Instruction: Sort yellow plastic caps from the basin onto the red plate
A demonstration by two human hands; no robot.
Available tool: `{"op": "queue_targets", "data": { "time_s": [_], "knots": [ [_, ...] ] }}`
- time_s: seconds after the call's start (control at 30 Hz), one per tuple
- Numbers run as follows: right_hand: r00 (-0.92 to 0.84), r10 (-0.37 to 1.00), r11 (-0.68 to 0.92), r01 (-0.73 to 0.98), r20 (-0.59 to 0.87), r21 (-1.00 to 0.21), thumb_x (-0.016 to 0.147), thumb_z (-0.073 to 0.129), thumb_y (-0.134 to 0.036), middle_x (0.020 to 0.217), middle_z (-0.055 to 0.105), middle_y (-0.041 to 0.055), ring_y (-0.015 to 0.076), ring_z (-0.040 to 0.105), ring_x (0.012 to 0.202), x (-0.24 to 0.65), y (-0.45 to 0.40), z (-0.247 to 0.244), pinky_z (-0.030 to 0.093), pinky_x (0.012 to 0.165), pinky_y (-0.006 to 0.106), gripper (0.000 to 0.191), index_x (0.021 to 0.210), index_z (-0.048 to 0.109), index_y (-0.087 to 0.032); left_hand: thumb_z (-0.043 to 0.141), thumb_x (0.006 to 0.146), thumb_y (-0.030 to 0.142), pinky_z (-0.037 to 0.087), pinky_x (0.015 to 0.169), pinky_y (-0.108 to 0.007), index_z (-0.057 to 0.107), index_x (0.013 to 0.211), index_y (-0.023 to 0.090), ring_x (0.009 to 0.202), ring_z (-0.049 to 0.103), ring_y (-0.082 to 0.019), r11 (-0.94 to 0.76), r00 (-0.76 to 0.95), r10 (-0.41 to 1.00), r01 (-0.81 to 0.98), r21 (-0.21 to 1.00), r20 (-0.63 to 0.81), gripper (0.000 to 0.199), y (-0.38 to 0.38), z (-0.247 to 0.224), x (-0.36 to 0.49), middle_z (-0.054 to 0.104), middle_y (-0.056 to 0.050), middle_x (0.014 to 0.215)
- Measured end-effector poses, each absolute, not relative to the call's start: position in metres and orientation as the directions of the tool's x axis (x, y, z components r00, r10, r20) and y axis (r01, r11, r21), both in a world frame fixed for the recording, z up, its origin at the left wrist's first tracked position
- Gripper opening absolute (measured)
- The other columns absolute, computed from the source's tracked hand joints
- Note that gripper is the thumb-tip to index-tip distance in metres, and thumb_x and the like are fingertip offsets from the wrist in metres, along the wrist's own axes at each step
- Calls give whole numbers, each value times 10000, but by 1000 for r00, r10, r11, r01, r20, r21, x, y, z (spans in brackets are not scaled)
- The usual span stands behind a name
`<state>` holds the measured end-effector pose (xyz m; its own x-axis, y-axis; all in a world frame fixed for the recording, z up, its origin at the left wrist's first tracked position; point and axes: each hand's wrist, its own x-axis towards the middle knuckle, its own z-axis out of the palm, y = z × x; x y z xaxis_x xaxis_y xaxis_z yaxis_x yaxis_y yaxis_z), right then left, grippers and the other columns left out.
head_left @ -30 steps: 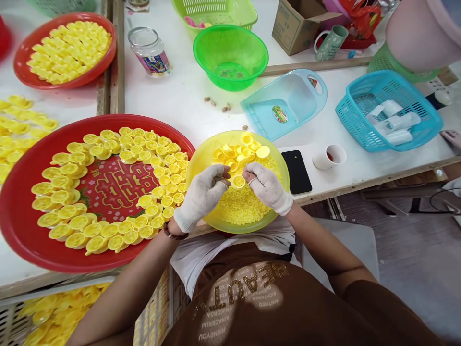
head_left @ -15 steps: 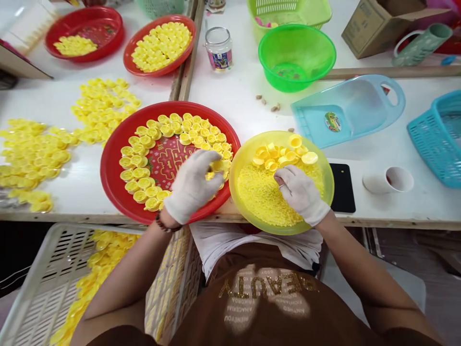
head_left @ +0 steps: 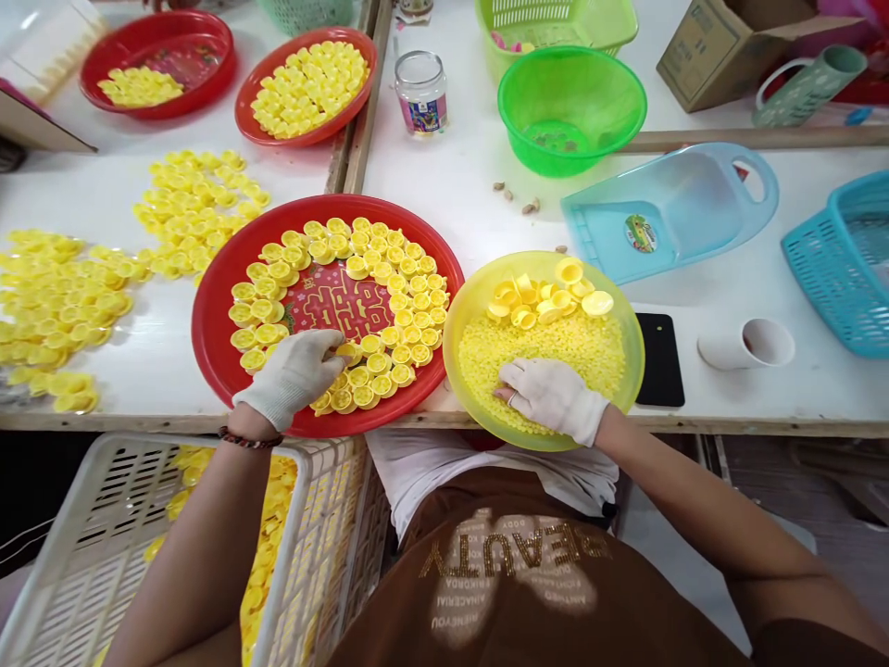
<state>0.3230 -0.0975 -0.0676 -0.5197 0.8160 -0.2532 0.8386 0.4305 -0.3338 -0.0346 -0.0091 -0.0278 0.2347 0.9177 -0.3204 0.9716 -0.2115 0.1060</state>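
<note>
My left hand (head_left: 297,372), in a white glove, is over the lower left of a red tray (head_left: 215,259). Its thumb and fingers are closed on a small yellow plastic cup (head_left: 350,353). More yellow cups with a lemon-slice pattern ring the tray, round its printed middle. Beside it, a yellow bowl (head_left: 455,380) holds fine yellow pellets (head_left: 486,357), with several plain yellow cups (head_left: 526,295) heaped at its far side. My gloved right hand (head_left: 554,396) rests low over the pellets with fingers drawn together. Whatever is in those fingertips is hidden.
Loose yellow cups (head_left: 59,296) spread across the table at left. Beyond stand a red tray (head_left: 306,56) of cups, a glass jar (head_left: 420,88) and a green bowl (head_left: 573,106). To the right are a blue scoop (head_left: 687,213), a black phone (head_left: 659,361) and a paper cup (head_left: 746,345).
My left hand has moved left and down across the red tray, baring the cups at its right side. My right hand has shifted down and left in the yellow bowl, onto the pellets.
</note>
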Motion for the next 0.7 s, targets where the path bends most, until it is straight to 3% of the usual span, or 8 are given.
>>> {"op": "queue_targets", "data": {
  "time_s": [0.1, 0.2, 0.23, 0.3, 0.37, 0.47, 0.57, 0.7],
  "knots": [
    [-417, 895, 199, 685, -154, -701, 1025, 521, -381, 771, 614, 24, 167, 532, 673, 332, -95, -66, 355, 645, 315, 245, 892, 597, -190, 515, 855, 285, 478, 707, -345, 635, 824, 182, 773, 611, -239, -239, 246, 955, 969, 62, -168, 161, -7, -17, -17, 670, -86, 818],
    [-160, 974, -135, 159, -160, -978, 1006, 537, -433, 651, 504, -44, 117, 447, 550, 343, -89, -61, 352, 566, 273, 232, 922, 568, -219, 540, 929, 326, 519, 810, -370, 681, 978, 171, 877, 646, -242, -369, 360, 929, 900, 232, 82, 214, -7, -11, 22, 709, -93, 951],
    [-98, 971, -227, -67, -220, -971, 996, 549, -456, 628, 480, -59, 106, 427, 519, 347, -87, -60, 343, 534, 258, 237, 952, 567, -224, 554, 943, 338, 527, 844, -373, 689, 1018, 172, 905, 657, -239, -429, 408, 903, 850, 305, 133, 227, -7, -11, 41, 718, -91, 984],
    [-52, 930, -347, -449, -363, -824, 962, 602, -479, 627, 484, -70, 92, 443, 505, 354, -82, -57, 345, 499, 230, 262, 1004, 570, -222, 571, 949, 301, 536, 873, -366, 698, 1058, 175, 927, 668, -226, -525, 504, 848, 753, 396, 165, 209, -7, -16, 86, 721, -87, 1019],
    [-57, 887, -380, -654, -459, -654, 919, 673, -462, 667, 523, -62, 80, 492, 533, 360, -78, -55, 358, 482, 200, 284, 993, 568, -210, 559, 941, 213, 542, 845, -345, 695, 1093, 176, 935, 664, -211, -592, 608, 788, 702, 397, 98, 207, -4, -25, 133, 701, -91, 1062],
    [-61, 875, -359, -747, -481, -560, 909, 715, -454, 647, 499, -76, 48, 434, 469, 364, -76, -53, 286, 414, 164, 311, 909, 521, -210, 544, 924, 144, 532, 748, -329, 682, 1147, 190, 955, 653, -221, -667, 703, 708, 696, 266, -67, 266, 5, -39, 190, 645, -111, 1167],
    [-11, 910, -283, -747, -414, -602, 928, 694, -518, 613, 442, -97, 28, 339, 409, 364, -78, -50, 241, 390, 158, 380, 860, 470, -220, 544, 929, 153, 520, 729, -348, 698, 1068, 167, 998, 645, -262, -714, 731, 668, 682, 155, -141, 208, 14, -47, 213, 615, -137, 1197],
    [115, 953, -131, -682, -282, -720, 919, 660, -618, 610, 426, -97, 37, 347, 413, 360, -76, -41, 247, 401, 179, 439, 849, 466, -231, 561, 965, 289, 525, 798, -358, 689, 956, 157, 979, 648, -253, -694, 730, 681, 669, 265, -58, 184, 16, -48, 200, 642, -120, 1114]
  ]
}}
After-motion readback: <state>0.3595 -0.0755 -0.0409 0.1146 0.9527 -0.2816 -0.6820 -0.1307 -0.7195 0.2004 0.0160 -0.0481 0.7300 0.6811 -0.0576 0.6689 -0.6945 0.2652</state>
